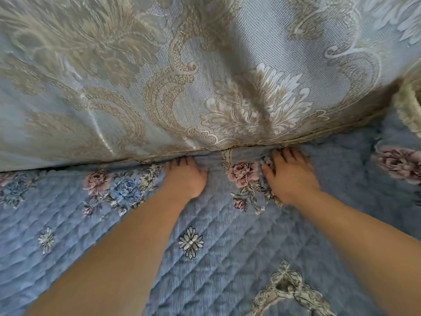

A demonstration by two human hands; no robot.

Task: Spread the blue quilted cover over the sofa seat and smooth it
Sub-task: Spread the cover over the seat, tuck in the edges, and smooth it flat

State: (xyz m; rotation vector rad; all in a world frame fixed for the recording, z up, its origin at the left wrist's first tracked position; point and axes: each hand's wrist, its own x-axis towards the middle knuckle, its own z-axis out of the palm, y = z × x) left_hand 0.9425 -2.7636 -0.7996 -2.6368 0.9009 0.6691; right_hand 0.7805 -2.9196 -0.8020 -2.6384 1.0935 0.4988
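Observation:
The blue quilted cover point(218, 265), stitched in diamonds with pink and blue roses and white flowers, lies over the sofa seat across the lower half of the view. My left hand point(185, 179) rests palm down on it, fingertips pushed into the crease under the back cushion. My right hand point(291, 176) lies flat on the cover a little to the right, fingers spread, tips at the same crease. Between the two hands the cover is slightly bunched around a pink rose point(242, 174). Neither hand grips the fabric.
A large back cushion point(205, 76) in pale blue and beige damask fills the upper half and overhangs the seat's rear edge. A cream fringed trim point(407, 110) shows at the right edge.

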